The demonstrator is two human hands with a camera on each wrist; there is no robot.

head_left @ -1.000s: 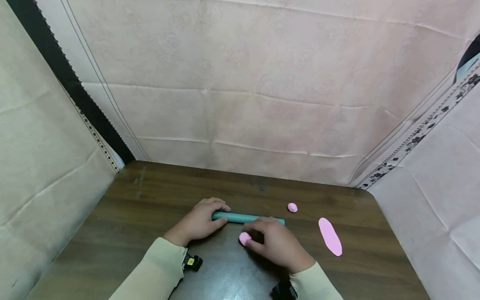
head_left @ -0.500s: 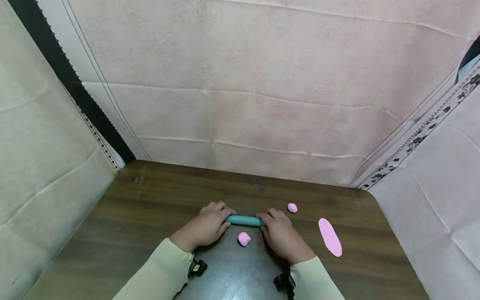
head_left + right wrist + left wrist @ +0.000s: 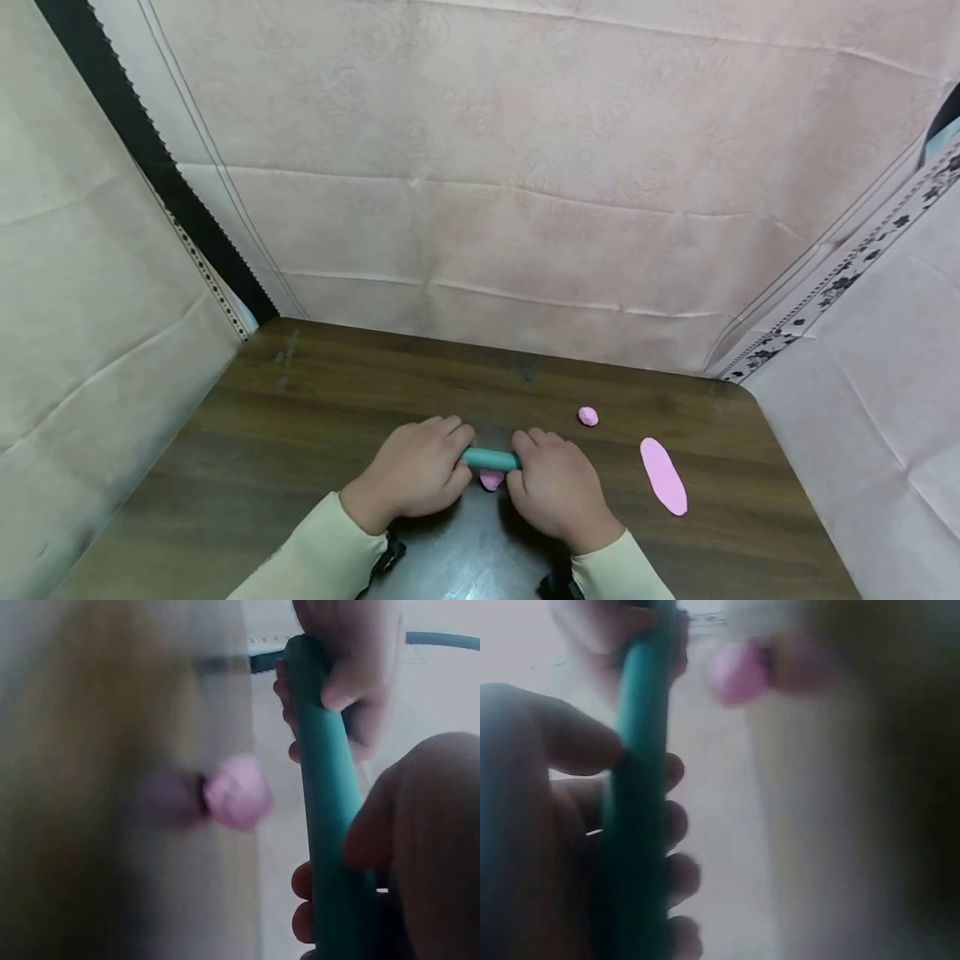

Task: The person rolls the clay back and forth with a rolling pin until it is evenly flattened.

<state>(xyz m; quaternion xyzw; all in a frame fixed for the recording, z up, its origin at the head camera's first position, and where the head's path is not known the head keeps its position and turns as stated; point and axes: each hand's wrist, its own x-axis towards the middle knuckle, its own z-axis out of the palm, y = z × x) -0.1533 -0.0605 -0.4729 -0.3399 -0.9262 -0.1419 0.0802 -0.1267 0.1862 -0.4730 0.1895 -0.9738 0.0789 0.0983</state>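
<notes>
A teal rolling pin [image 3: 491,458] is gripped by both hands, one near each end. The left hand [image 3: 420,467] wraps its fingers round the left part, with the thumb on the near side. On the right part the right hand [image 3: 555,487] curls in the same way. A pink lump of clay [image 3: 491,479] sits on the table just under and in front of the pin, partly covered by it in the head view. Both wrist views show the pin apart from the pink lump [image 3: 238,793], raised off the table.
A smaller pink ball [image 3: 588,416] lies behind and to the right of the right hand. Further right is a flat, long pink oval [image 3: 663,477]. The brown wooden table [image 3: 360,375] is bordered by pale cloth [image 3: 480,208] at the back and sides.
The right hand has let go of the pink lump and taken the pin's right end. Both hands have lifted the pin and brought it nearer, above the lump.
</notes>
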